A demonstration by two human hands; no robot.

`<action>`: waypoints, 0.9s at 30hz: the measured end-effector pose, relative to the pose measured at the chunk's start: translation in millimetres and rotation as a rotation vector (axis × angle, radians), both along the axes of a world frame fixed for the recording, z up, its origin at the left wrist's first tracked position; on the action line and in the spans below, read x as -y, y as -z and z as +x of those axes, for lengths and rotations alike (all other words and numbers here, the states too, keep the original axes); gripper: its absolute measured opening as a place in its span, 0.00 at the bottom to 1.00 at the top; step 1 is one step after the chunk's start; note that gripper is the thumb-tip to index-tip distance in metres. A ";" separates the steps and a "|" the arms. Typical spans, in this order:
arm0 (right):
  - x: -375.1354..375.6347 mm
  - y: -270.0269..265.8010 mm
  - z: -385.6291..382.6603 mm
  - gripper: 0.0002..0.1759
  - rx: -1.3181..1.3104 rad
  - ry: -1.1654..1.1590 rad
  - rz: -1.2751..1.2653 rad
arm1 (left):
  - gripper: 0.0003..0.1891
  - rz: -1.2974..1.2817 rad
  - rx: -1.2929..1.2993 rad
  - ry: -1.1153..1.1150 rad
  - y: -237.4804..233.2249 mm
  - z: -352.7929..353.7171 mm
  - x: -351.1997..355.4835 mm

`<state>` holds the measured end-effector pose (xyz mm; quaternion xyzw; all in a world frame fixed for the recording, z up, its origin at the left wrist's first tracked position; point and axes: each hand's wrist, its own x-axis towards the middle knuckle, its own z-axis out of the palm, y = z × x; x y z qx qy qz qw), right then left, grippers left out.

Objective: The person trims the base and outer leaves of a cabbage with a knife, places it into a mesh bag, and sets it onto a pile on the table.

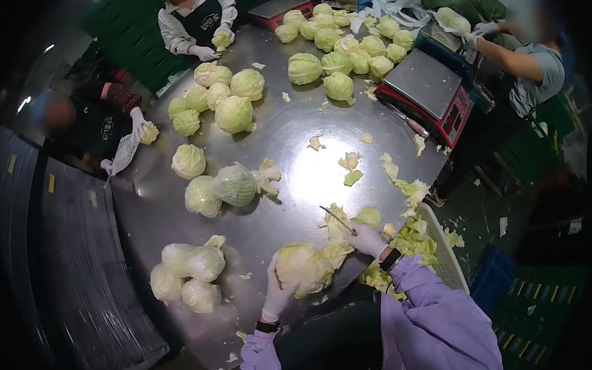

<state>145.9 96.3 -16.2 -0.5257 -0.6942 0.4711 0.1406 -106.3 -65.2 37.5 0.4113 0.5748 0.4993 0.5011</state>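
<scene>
A pale cabbage rests on the metal table near its front edge. My gloved left hand holds the cabbage's left side. To the right, my gloved right hand is closed on a knife, its blade pointing up and left. A loose outer leaf sticks out from the cabbage beneath that hand. Trimmed leaves lie just beyond the knife. Several wrapped cabbages sit to the left, and a netted one is farther back.
A white basket of leaves stands at the right edge. Red scales and many cabbages occupy the far side. One co-worker is at the left, another at the back, a third at the right.
</scene>
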 end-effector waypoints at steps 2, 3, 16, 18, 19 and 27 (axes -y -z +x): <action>2.6 -0.7 4.3 0.15 -0.024 -0.026 -0.060 | 0.48 -0.038 0.118 -0.002 -3.3 -6.9 12.0; 2.0 0.7 6.5 0.15 -0.028 -0.037 -0.063 | 0.49 -0.061 0.131 0.012 -3.2 -9.8 17.7; 26.9 -70.7 -22.1 0.29 -0.281 -0.234 0.325 | 0.44 -0.068 -0.149 0.456 -20.7 -25.5 -16.0; 33.2 -53.9 -26.6 0.27 -0.323 -0.307 0.390 | 0.45 -0.162 -0.106 0.251 -33.8 -12.6 -13.3; 33.6 -51.3 -24.2 0.25 -0.339 -0.212 0.190 | 0.45 -0.260 -0.060 0.045 -37.0 -4.9 -11.6; 47.1 -47.8 9.4 0.15 -0.385 0.172 -0.563 | 0.63 -0.153 -0.018 -0.138 -32.4 51.3 15.2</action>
